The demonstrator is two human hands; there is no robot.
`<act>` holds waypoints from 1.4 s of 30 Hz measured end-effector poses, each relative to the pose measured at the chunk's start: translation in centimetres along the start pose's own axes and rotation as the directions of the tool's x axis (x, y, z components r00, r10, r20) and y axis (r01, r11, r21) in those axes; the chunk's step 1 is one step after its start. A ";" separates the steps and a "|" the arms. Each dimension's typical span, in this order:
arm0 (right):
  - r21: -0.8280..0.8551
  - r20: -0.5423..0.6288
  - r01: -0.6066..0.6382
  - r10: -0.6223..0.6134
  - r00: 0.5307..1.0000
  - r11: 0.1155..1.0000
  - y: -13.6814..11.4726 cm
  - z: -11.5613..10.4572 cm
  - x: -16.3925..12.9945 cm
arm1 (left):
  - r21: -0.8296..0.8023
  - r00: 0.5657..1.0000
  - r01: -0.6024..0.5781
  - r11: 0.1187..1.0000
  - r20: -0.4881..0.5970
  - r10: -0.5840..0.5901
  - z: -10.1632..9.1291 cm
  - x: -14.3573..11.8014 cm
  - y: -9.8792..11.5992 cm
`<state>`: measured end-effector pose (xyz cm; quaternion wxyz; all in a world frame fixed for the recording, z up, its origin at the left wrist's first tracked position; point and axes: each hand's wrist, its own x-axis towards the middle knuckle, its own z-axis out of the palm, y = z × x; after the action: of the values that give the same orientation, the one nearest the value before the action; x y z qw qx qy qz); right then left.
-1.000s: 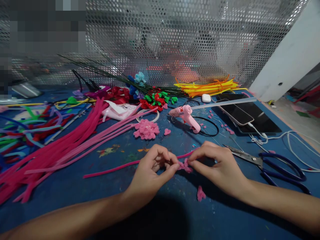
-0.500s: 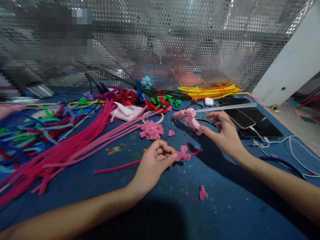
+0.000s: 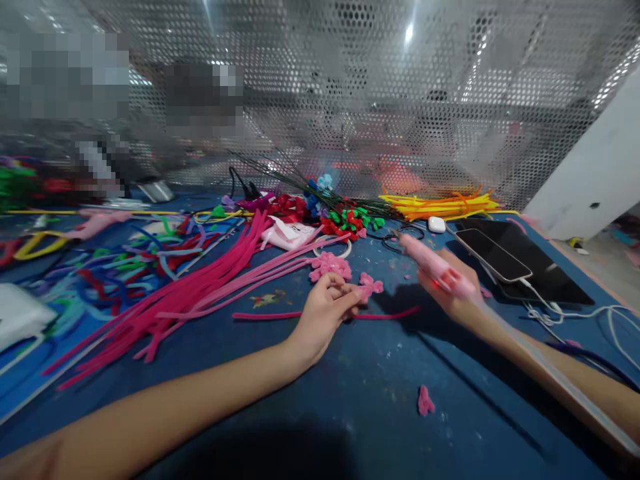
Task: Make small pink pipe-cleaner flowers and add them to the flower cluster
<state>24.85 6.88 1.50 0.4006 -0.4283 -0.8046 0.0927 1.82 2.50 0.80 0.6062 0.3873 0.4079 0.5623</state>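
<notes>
Between thumb and fingers, my left hand (image 3: 325, 313) pinches a small pink pipe-cleaner flower (image 3: 369, 287) just above the table. My right hand (image 3: 453, 287) is closed round a pink hot glue gun (image 3: 437, 265), its nozzle pointing up and left. A long clear glue stick (image 3: 560, 380) trails from the gun's back over my forearm. Under the left hand lies a dark pink pipe cleaner (image 3: 267, 316). Behind that hand sits a heap of pink flower pieces (image 3: 331, 265). One loose pink piece (image 3: 425, 401) lies nearer me.
Pink pipe cleaners (image 3: 200, 287) spread across the left, beside a multicoloured pile (image 3: 150, 250). Yellow pipe cleaners (image 3: 443, 205) lie at the back, before a perforated metal screen (image 3: 350, 100). A phone (image 3: 494, 255) with a white cable rests on a black tablet (image 3: 565, 280) at right.
My right hand has taken hold of the glue gun, lifted it and swung its glue stick toward me. The left hand has raised the pink flower slightly off the table. The view has shifted left.
</notes>
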 end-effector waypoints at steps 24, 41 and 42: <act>-0.366 0.162 0.517 -0.494 0.854 0.774 -1.8 -0.7 -3.3 | -0.265 0.989 0.151 0.952 0.037 -0.146 0.1 -0.1 -0.1; -0.447 0.198 0.331 -0.269 0.942 0.831 -0.2 -0.8 -2.3 | -0.204 0.990 0.141 0.969 0.046 -0.135 0.1 0.0 0.1; -0.415 0.174 0.231 -0.172 0.970 0.880 0.2 -0.7 -1.7 | -0.167 0.993 0.116 0.979 0.058 -0.107 0.0 0.1 0.1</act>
<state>26.04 5.58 0.88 0.2488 -0.4133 -0.8700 -0.1021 1.81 2.59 0.90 0.6774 0.3244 0.3647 0.5505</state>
